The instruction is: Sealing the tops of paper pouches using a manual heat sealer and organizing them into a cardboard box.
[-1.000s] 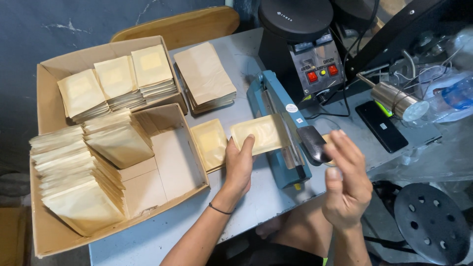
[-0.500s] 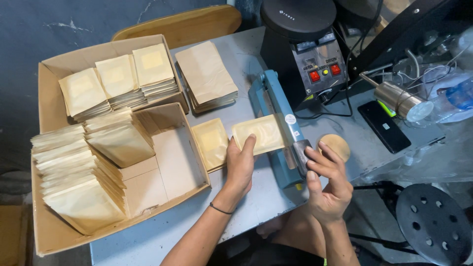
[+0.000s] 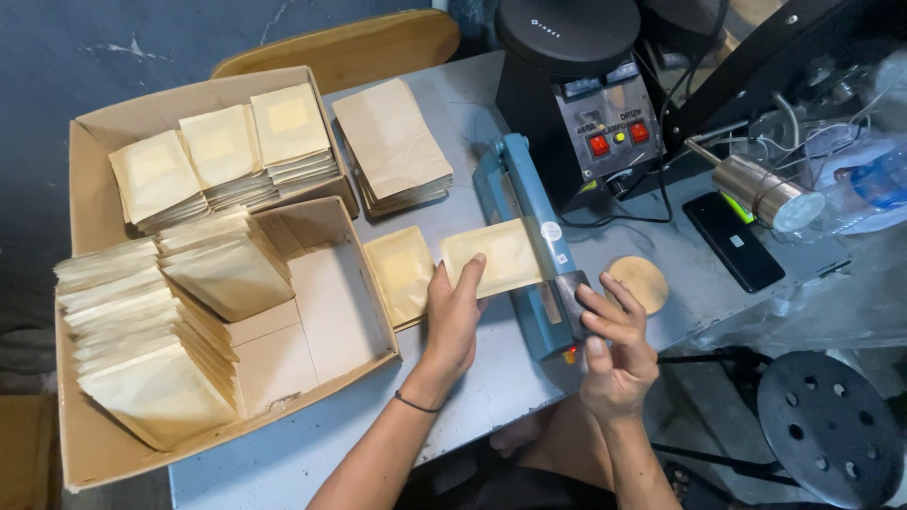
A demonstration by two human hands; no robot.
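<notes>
Grey worktop [image 3: 491, 378]: left hand [image 3: 453, 316] pins a tan pouch [image 3: 491, 257] flat, right hand [image 3: 612, 345] grips the blue sealer [image 3: 529, 241] handle, pressed down

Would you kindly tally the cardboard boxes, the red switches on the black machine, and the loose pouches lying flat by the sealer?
cardboard boxes: 2
red switches: 2
loose pouches: 2
Total: 6
</notes>
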